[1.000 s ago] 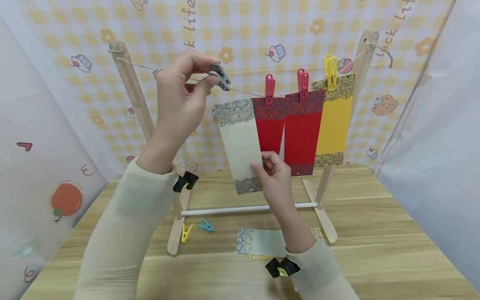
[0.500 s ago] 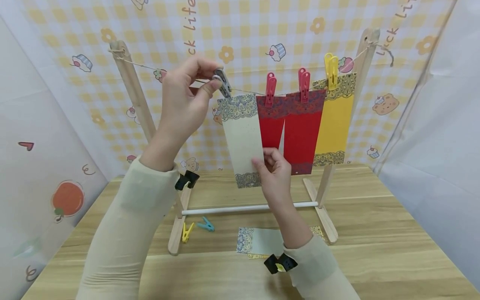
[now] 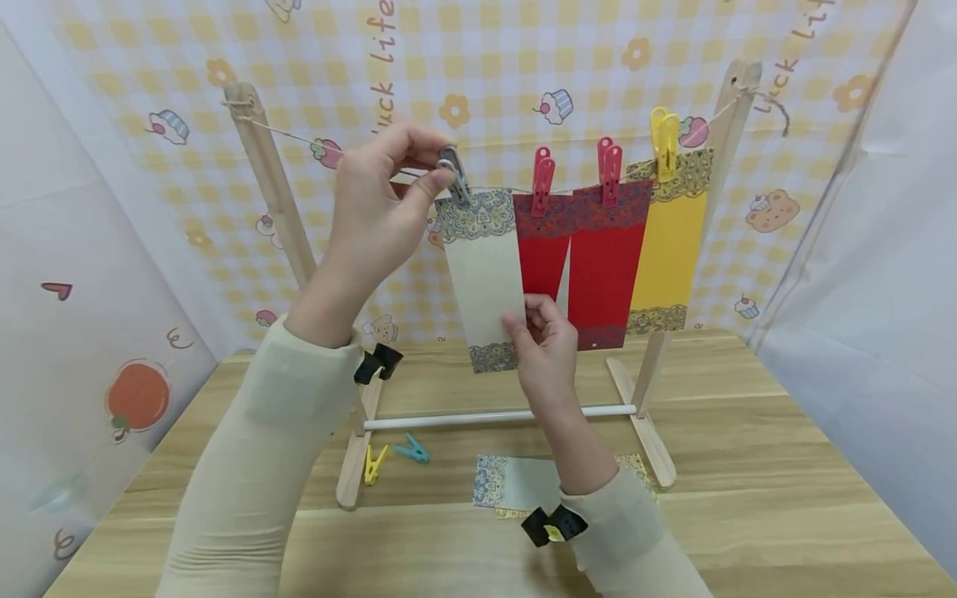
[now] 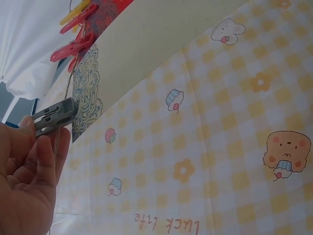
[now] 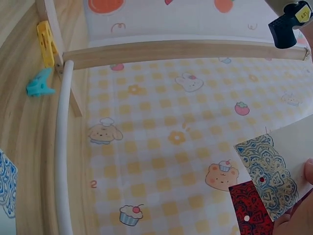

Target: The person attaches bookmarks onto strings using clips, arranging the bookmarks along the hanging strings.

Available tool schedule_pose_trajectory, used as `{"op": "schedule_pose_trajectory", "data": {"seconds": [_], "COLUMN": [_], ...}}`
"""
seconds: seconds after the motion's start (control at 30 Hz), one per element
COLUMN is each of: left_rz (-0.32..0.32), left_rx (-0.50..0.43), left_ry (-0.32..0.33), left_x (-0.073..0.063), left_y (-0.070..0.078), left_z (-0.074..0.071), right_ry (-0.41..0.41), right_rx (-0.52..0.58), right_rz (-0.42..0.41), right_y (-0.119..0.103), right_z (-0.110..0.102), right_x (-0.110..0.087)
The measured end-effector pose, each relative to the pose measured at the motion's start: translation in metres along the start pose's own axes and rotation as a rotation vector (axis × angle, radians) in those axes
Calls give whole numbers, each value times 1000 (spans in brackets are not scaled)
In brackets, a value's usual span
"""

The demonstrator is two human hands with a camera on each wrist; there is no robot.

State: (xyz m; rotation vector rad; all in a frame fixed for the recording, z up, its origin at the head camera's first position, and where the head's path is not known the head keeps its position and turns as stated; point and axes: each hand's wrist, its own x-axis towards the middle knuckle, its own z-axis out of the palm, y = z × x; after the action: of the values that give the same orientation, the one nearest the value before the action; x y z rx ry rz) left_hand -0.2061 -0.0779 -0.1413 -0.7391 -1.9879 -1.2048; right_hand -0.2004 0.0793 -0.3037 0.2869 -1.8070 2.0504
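Beyond flat cards (image 3: 527,482) on the tabletop (image 3: 419,544), fingers of the right hand (image 3: 549,357) pinch the right edge of a cream card (image 3: 484,274), those of the left hand (image 3: 385,208) a gray clip (image 4: 61,116) at its top corner, with open room leftward along the string (image 3: 287,133), the card slightly tilted, lace-banded at both ends, overlapping a red card (image 3: 542,266).

Backdrop cloth (image 3: 493,83) reads "luck life", sideways, just above the left hand (image 3: 385,203); same lettering again, cut off at frame top, up and right of the right hand (image 3: 549,357). Yellow label (image 5: 303,13) on the left wrist's black mount (image 5: 282,32): "LEF", remainder unreadable.
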Motion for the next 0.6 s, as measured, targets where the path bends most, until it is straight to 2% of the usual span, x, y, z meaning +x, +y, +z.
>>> {"op": "schedule_pose_trajectory", "data": {"seconds": [0.27,0.6], "left_rz": [-18,-17], "left_rx": [33,63], "left_ry": [-4,-41], "left_x": [-2,-3], "left_y": [2,4], "left_z": [1,0], "right_ry": [13,-9], "right_rx": [-9,48], "right_rz": [-57,-21], "right_y": [6,6], "right_z": [0,2], "right_x": [0,1]}}
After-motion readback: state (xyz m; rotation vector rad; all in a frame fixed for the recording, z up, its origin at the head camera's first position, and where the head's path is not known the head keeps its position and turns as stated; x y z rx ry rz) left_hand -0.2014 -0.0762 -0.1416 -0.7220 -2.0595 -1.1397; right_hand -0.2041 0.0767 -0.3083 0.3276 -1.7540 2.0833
